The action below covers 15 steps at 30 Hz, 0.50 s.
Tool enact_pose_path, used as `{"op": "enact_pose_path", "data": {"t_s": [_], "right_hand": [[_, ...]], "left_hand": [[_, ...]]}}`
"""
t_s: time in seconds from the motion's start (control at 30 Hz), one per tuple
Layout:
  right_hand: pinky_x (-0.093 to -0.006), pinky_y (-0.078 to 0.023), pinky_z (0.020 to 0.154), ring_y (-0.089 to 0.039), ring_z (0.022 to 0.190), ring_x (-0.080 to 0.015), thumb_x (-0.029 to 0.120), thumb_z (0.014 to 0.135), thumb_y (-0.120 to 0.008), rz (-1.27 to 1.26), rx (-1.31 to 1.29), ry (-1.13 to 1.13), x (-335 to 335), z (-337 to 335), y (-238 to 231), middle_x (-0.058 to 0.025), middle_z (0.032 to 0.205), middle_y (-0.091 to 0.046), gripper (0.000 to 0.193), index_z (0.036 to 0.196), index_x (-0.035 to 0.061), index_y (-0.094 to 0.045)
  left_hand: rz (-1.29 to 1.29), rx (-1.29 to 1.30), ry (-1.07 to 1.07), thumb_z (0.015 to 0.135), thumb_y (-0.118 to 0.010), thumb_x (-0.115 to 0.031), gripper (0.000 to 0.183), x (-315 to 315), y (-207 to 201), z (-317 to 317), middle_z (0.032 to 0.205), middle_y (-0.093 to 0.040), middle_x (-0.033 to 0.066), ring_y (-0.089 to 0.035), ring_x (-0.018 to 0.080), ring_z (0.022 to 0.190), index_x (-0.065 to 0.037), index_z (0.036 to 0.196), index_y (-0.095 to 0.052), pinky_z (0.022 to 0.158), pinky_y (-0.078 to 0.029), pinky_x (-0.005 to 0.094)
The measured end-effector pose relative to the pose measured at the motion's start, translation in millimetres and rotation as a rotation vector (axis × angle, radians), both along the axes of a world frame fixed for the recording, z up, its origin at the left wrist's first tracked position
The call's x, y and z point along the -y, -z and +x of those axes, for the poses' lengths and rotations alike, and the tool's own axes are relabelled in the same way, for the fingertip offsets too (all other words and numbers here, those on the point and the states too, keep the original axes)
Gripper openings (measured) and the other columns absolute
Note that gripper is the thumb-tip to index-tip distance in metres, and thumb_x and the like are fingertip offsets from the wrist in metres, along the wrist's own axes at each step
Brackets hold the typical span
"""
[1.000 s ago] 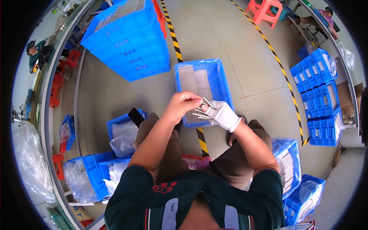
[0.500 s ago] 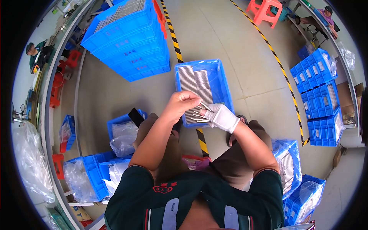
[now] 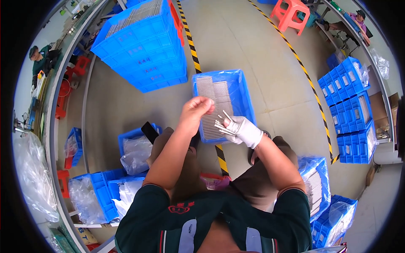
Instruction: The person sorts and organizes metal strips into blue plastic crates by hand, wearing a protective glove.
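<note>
My right hand (image 3: 245, 131), in a white glove, is closed around several thin metal rods (image 3: 221, 125) that fan out past the thumb and fingers. My bare left hand (image 3: 196, 110) is to its left, thumb and fingertips pressed together; whatever is between them is too small or hidden to make out. Below both hands stands a blue crate (image 3: 249, 101) lined with clear plastic. Rows of similar metal rods (image 3: 220, 95) lie packed side by side in it, and my hands cover part of its near left portion.
A tall stack of blue crates (image 3: 145, 63) stands at far left. More crates (image 3: 350, 110) are stacked at right, and a rod-filled crate (image 3: 313, 185) sits by my right elbow. Bagged crates (image 3: 99, 194) lie at lower left. A red stool (image 3: 291, 14) stands far off; people sit at both sides.
My left hand has drawn away from the rods in my right hand, moving slightly left. The right hand has shifted a little and still grips the rods, which are spread differently.
</note>
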State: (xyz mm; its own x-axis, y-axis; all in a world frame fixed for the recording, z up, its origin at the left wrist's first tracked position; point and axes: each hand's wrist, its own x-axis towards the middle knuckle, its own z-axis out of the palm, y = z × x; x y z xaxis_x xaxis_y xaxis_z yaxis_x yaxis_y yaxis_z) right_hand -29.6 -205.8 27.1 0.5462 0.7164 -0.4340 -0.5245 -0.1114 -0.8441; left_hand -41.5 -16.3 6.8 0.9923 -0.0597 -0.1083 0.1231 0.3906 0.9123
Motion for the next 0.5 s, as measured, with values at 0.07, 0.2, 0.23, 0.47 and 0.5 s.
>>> {"op": "enact_pose_path", "data": {"t_s": [0.07,0.2,0.23,0.47,0.5], "right_hand": [[-0.0207,-0.023,0.036,-0.032,0.04,-0.006,0.043,0.084,-0.048,0.213,-0.137,0.096,1.1,-1.0,5.2,0.002,0.055,-0.041,0.038,0.086,0.0052,-0.053],[-0.0215,-0.025,0.035,-0.031,0.04,-0.0077,0.028,0.084,-0.053,0.481,-0.248,0.318,-6.0,6.0,14.7,0.0001,0.055,-0.04,0.022,0.085,0.0065,-0.05],[-0.0221,-0.027,0.036,-0.034,0.04,-0.0087,0.023,0.085,-0.054,0.471,-0.203,0.361,-13.2,7.9,16.5,-0.0007,0.055,-0.042,0.017,0.083,0.0068,-0.05],[-0.0228,-0.041,0.05,-0.051,0.056,-0.0122,0.009,0.085,-0.052,0.455,0.215,0.613,-45.7,18.0,19.2,-0.0034,0.066,-0.053,0.005,0.086,0.005,-0.049],[-0.0219,-0.041,0.052,-0.05,0.058,-0.0109,0.008,0.083,-0.053,0.44,0.277,0.698,-48.9,20.4,21.8,-0.0028,0.069,-0.053,0.007,0.088,0.0052,-0.049]], "left_hand": [[-0.192,-0.012,-0.158,0.085,-0.053,-0.024,0.017,1.6,6.2,6.8,0.079,-0.057,0.0039,-0.054,0.0141,0.074,-0.006,0.086,-0.054,0.072,-0.043,0.0282],[-0.604,-0.365,-0.202,0.089,-0.043,-0.023,0.02,32.4,33.3,2.8,0.08,-0.058,0.0074,-0.055,0.0174,0.074,-0.005,0.089,-0.052,0.071,-0.044,0.0305],[-0.655,-0.449,-0.169,0.09,-0.04,-0.023,0.022,38.4,44.1,3.1,0.083,-0.058,0.0086,-0.056,0.0193,0.077,-0.005,0.091,-0.051,0.072,-0.044,0.0322],[-0.926,-0.301,-0.13,0.088,-0.043,-0.02,0.025,74.2,22.5,12.3,0.099,-0.057,0.0086,-0.055,0.0208,0.092,-0.003,0.103,-0.052,0.084,-0.043,0.0349],[-0.927,-0.297,-0.128,0.088,-0.043,-0.02,0.025,73.8,24.3,15.7,0.099,-0.057,0.0086,-0.055,0.0208,0.092,-0.003,0.103,-0.052,0.084,-0.043,0.0349]]}}
